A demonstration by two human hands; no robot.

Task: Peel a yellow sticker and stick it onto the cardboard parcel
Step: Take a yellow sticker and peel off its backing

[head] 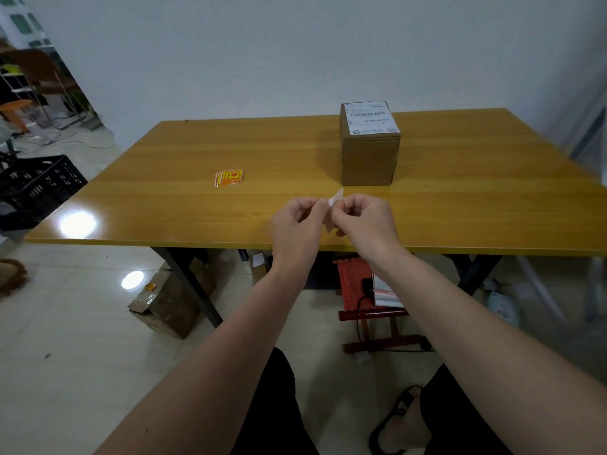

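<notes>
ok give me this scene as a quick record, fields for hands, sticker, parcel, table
left hand: pinching the left edge of the sticker
right hand: pinching its right side
sticker: held between both hands over the near edge of the table, pale side facing the camera, printed face hidden
spare stickers: small yellow and red pile lying on the table, left of the parcel
parcel: brown cardboard box, upright, white barcode label on top, no yellow sticker visible on it
table: yellow wood top

Barcoded white label (369,118) on cardboard parcel (368,159), print too small to read, yellow stickers (229,178) illegible
</notes>
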